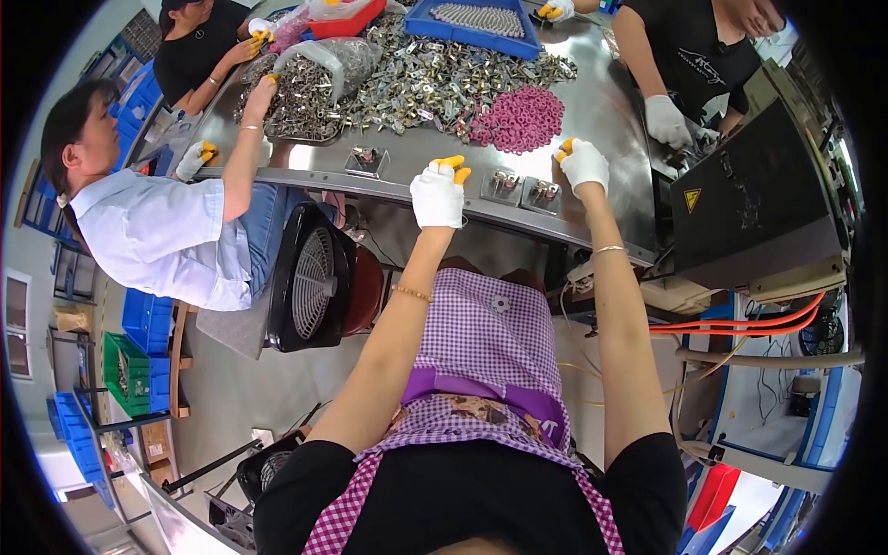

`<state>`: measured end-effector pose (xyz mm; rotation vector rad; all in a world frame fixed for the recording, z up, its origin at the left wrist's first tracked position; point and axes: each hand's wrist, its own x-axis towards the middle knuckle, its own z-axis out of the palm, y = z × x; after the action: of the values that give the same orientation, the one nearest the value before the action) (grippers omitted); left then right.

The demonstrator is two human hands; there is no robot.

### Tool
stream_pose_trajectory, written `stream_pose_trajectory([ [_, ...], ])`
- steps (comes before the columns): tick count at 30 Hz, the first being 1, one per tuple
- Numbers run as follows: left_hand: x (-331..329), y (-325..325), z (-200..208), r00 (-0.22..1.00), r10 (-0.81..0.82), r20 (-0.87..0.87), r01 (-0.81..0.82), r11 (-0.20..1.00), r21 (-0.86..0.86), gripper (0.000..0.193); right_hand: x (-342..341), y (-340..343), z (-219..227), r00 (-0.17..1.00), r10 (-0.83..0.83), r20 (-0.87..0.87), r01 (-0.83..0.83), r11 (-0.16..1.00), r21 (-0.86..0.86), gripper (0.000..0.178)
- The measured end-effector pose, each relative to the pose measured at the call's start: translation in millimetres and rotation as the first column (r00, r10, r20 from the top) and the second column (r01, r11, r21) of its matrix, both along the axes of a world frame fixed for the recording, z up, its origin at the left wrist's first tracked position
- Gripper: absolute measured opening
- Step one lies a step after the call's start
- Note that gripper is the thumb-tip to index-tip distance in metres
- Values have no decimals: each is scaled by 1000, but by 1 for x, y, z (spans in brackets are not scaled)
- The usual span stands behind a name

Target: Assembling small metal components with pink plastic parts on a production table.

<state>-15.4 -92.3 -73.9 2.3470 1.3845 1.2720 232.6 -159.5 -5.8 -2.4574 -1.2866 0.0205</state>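
Note:
My left hand (437, 196), in a white glove with yellow fingertips, is at the table's near edge, between two small metal fixtures. Its fingers are curled in; anything between them is too small to make out. Farther right, my right hand (585, 166), gloved the same way, is closed just beside a pile of pink rings (523, 120). What its fingertips hold, if anything, cannot be made out. A large heap of small metal parts (407, 79) spreads beyond both hands. Two small fixtures (500, 186) (541, 195) sit between my hands at the edge.
Another fixture (367, 162) stands to the left. A blue tray (476, 35) of grey parts and a red tray (347, 23) are at the back. A co-worker (166, 213) sits at left, reaching into the heap. A dark machine box (749, 190) stands at right.

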Motion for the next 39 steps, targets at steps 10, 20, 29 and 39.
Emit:
stream_pose_trajectory([
  [10,-8,4,19,938,-19,345,160,910,-383,20,-37,-68,-6,938,347,-3,-325,882,341,16],
  [20,43,-32,92,929,-277,246,363,818,-447,17,-32,-61,11,834,368,-411,-309,929,205,19],
  [29,70,-37,83,789,-290,-541,296,952,-78,22,-43,-79,-4,885,412,-217,-322,878,354,31],
  [39,33,14,67,931,-191,-312,126,968,-217,38,-33,-83,25,997,61,41,-60,998,-26,38],
])
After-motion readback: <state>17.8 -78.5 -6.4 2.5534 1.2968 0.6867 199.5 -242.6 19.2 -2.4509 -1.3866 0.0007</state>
